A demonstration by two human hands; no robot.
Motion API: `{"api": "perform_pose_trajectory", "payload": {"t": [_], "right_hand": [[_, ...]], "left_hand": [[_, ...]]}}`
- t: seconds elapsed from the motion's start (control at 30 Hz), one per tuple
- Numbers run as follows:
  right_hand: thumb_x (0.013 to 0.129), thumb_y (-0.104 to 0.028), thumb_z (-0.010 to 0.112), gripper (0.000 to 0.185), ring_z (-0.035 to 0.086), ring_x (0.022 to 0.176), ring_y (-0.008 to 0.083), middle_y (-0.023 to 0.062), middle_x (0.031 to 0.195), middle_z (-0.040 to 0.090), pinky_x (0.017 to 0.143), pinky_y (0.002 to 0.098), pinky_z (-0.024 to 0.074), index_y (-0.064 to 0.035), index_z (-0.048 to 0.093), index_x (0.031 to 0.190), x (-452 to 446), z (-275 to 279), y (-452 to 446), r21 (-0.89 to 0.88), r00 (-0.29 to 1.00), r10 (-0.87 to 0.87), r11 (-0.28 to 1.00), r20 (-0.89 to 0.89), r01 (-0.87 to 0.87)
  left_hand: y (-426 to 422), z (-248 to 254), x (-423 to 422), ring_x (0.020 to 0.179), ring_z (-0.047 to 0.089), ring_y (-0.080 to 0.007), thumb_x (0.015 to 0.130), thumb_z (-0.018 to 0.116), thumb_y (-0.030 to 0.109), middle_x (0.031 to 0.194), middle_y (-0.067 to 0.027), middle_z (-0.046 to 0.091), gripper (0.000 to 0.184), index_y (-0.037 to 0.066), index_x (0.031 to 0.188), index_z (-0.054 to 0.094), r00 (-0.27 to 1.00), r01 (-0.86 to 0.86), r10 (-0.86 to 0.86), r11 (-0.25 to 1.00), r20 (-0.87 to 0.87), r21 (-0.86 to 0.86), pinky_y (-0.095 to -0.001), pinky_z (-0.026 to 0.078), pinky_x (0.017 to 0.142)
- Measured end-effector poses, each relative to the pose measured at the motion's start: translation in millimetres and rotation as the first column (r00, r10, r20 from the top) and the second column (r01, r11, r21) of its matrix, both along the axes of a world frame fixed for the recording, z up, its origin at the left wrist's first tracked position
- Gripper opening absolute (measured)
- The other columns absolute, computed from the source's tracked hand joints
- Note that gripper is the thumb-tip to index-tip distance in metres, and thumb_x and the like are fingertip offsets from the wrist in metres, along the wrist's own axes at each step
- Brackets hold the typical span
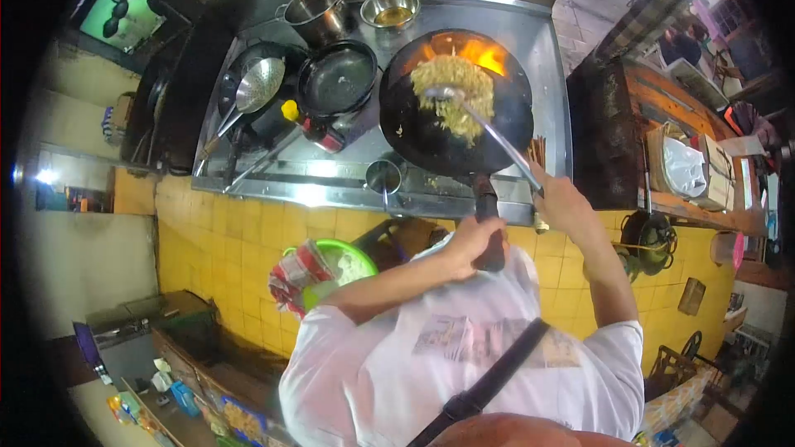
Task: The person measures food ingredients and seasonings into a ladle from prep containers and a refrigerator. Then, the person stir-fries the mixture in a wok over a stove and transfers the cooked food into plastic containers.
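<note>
My left hand (474, 247) is wrapped round the dark handle (490, 258) of a large black wok (406, 136). The fingers of my right hand (559, 201) close on the long metal handle of a ladle (503, 142). The ladle's bowl rests against a heap of pale, noodle-like food (454, 79) in the upper part of the wok. Orange flames (484, 56) show at the wok's far side, behind the food.
Left of the wok are a black pan (337, 79), a strainer (260, 85), a yellow-capped bottle (323, 136) and a small metal cup (383, 176). Behind stand a steel pot (319, 26) and a bowl (390, 10). A green basin (356, 258) sits below.
</note>
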State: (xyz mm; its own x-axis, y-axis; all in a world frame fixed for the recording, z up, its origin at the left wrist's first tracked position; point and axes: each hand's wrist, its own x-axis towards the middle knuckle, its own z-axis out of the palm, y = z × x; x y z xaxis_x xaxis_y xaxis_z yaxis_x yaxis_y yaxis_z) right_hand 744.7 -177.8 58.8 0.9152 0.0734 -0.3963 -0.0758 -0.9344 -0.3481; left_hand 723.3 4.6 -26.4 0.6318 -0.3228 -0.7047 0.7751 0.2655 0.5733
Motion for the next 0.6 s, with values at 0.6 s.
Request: {"api": "perform_pose_trajectory", "payload": {"t": [0.6], "right_hand": [[0.079,-0.005,0.046,0.043,0.060,0.076,0.0433,0.0261,0.079,0.061,0.070,0.0487,0.0489,-0.0040,0.042,0.122,-41,-35,30,-0.065,0.981,-0.066,0.995,0.182,0.079]], "left_hand": [[45,-43,49,0.050,0.054,-0.0161,0.085,0.058,0.023,0.059,-0.0040,0.054,0.021,0.007,0.071,0.054,0.962,0.101,-0.141,0.980,0.234,0.174,-0.0321,0.047,0.048]]}}
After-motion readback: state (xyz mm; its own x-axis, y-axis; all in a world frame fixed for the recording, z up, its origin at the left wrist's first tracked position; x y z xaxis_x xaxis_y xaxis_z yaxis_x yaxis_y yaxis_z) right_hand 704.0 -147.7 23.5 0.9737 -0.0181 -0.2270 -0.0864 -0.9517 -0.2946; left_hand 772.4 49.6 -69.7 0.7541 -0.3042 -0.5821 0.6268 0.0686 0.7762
